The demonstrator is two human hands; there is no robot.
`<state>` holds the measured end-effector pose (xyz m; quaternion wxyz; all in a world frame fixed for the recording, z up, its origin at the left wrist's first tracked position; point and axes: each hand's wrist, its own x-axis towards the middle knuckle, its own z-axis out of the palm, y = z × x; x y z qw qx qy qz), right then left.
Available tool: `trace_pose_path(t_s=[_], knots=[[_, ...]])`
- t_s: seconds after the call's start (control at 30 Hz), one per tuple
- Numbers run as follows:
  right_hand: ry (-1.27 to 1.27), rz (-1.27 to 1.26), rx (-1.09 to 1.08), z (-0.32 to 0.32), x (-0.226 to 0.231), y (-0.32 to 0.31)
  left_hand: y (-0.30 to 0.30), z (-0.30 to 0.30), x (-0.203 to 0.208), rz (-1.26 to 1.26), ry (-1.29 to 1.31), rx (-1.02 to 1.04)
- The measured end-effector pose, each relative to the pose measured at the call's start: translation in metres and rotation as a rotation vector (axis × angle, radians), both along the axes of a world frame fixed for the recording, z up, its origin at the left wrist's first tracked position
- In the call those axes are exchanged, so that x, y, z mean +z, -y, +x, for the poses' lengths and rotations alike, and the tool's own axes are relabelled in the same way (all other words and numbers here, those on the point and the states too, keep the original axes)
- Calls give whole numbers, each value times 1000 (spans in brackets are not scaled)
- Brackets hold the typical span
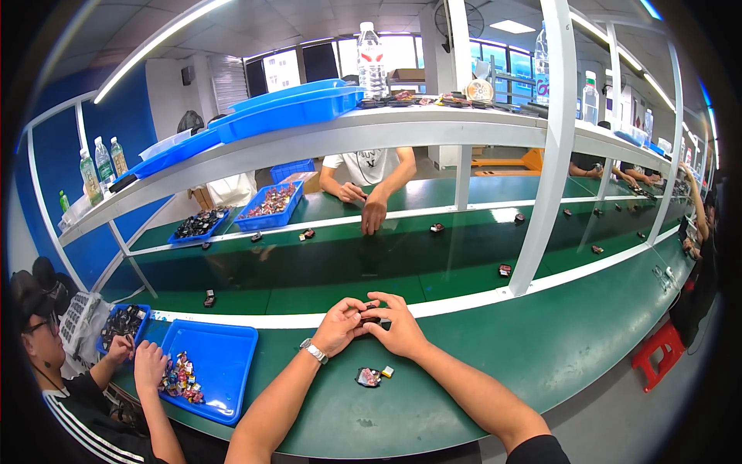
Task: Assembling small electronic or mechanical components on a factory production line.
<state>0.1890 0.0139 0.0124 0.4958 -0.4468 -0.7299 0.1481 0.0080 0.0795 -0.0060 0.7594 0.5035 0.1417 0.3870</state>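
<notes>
My left hand (340, 326), with a watch on its wrist, and my right hand (397, 326) meet over the green worktop by the white rail. Between their fingertips they hold a small dark part (374, 318), mostly covered by the fingers, so its exact kind cannot be made out. Both hands are closed around it. On the worktop nearer to me lies a small black piece with a pinkish, printed face (369, 377). Beside it sits a little yellow-and-white piece (387, 372).
To my left stands a blue tray (246, 363) holding colourful small pieces, with a co-worker's hands (147, 362) next to it. Beyond the rail, a green conveyor belt (340, 282) carries scattered small parts. White shelf posts (545, 155) rise ahead. Another person works opposite.
</notes>
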Motion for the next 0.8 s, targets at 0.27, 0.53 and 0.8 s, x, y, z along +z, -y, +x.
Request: trace_pose_path(t_s=[0.27,0.53,0.8], knots=[[-42,71,-40,0,-3,-7,8,6,7,-4,16,5],[17,126,-72,-1,7,0,4,5,2,13,62,-19],[-77,73,-16,-5,3,-1,3,3,0,17,42,-21]])
